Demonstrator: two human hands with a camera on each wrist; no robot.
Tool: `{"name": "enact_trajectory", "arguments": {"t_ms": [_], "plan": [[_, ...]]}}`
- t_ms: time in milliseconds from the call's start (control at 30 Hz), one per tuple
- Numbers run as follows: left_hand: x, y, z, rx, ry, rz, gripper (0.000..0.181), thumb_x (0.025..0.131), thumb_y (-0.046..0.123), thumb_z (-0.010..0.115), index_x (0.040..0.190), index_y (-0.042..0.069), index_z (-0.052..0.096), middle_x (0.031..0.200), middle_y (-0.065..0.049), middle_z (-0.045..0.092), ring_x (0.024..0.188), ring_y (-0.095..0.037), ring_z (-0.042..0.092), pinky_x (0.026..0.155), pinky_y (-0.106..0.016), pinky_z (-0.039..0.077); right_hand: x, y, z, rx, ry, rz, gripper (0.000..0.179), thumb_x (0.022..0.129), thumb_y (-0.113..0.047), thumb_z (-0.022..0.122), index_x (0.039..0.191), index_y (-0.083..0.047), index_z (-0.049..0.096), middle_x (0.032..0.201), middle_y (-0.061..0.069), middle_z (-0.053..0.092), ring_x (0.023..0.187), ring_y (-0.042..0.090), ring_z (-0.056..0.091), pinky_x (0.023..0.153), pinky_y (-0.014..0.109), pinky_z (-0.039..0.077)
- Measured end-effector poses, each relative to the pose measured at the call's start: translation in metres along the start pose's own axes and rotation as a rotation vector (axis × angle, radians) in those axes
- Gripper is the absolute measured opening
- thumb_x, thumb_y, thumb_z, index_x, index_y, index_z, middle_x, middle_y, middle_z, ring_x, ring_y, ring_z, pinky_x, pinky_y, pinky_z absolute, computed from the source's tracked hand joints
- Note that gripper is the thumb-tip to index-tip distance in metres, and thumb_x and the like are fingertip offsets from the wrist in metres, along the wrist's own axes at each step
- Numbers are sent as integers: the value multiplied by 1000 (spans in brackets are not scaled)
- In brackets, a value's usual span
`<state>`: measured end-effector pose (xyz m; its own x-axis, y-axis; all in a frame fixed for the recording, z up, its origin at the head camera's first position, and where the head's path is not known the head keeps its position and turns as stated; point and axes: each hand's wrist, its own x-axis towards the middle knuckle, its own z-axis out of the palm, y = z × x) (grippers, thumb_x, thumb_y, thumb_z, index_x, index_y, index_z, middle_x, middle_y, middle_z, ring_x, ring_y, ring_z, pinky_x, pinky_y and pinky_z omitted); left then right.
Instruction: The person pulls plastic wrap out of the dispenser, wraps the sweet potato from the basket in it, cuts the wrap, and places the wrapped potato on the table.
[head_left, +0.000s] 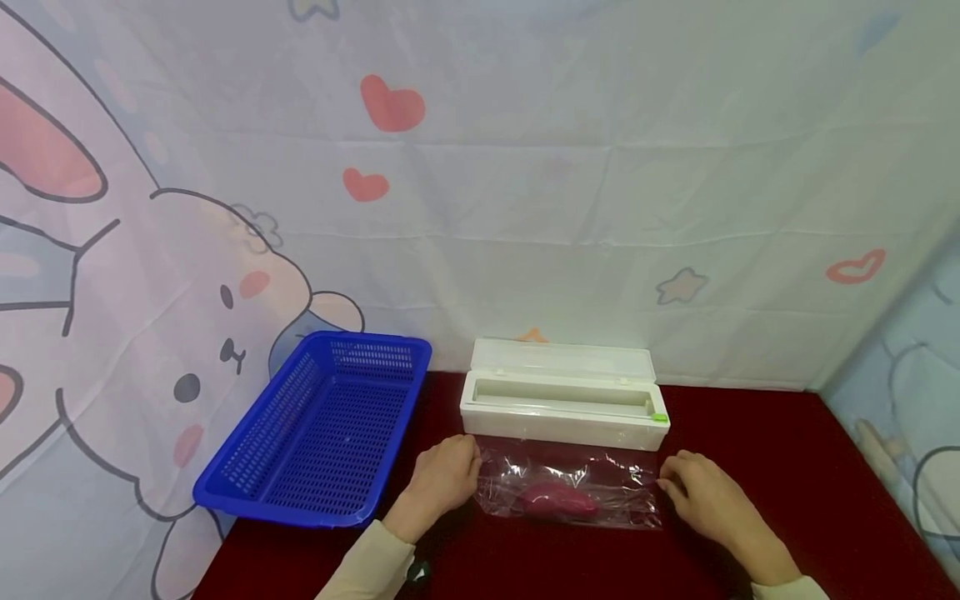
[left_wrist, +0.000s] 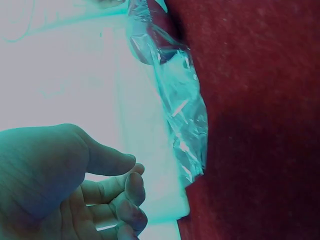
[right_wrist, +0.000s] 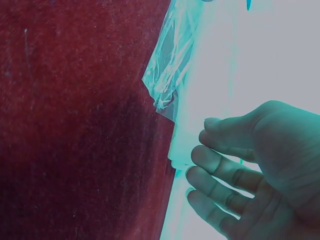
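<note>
A sheet of clear plastic wrap lies crinkled over the dark red table, in front of a long white plastic wrap dispenser with its lid raised. Under the film shows a pink, oblong thing, its kind blurred by glare. My left hand pinches the film's far left corner between thumb and forefinger. At the opposite end my right hand pinches the far right corner, thumb against forefinger. In both wrist views the glare washes out the film at the fingertips, while its crumpled near edge stands out against the cloth.
A blue plastic basket stands left of my left hand, with slotted sides and floor. A green slide cutter sits at the dispenser's right end. Behind the red table hangs a printed cloth with a rabbit and hearts.
</note>
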<state>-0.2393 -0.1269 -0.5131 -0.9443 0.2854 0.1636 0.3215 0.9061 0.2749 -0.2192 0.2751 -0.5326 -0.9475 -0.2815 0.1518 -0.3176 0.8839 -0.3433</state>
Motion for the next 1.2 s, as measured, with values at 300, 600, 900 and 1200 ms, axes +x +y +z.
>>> {"name": "enact_trajectory", "arguments": {"t_ms": [300, 600, 900, 1200], "plan": [[4, 14, -7, -18, 33, 53, 13, 99, 16, 70, 87, 13, 70, 84, 2, 69, 77, -16, 70, 61, -35, 57, -1, 1, -3, -39, 124, -6, 7, 92, -10, 81, 95, -10, 74, 93, 0, 67, 82, 15, 59, 71, 40, 55], [10, 26, -12, -50, 22, 83, 14, 99, 17, 71, 85, 14, 70, 83, 4, 70, 73, -10, 66, 60, -32, 55, -1, -2, -10, -33, 193, -4, 13, 94, -12, 81, 102, -4, 74, 102, 7, 69, 88, 23, 65, 75, 45, 58], [17, 35, -12, -42, 6, 105, 13, 99, 22, 74, 92, 12, 69, 83, 2, 68, 69, -10, 61, 56, -29, 49, 1, 1, -13, -49, 288, -61, 20, 92, -11, 82, 106, -1, 73, 108, 12, 69, 101, 34, 68, 83, 54, 60], [22, 46, -14, 29, 67, 184, 21, 96, 25, 78, 89, 12, 64, 76, 2, 61, 67, -14, 60, 53, -28, 43, 4, 1, -18, -59, 305, -69, 30, 92, -14, 83, 115, 1, 71, 116, 17, 68, 108, 38, 67, 88, 57, 60]]}}
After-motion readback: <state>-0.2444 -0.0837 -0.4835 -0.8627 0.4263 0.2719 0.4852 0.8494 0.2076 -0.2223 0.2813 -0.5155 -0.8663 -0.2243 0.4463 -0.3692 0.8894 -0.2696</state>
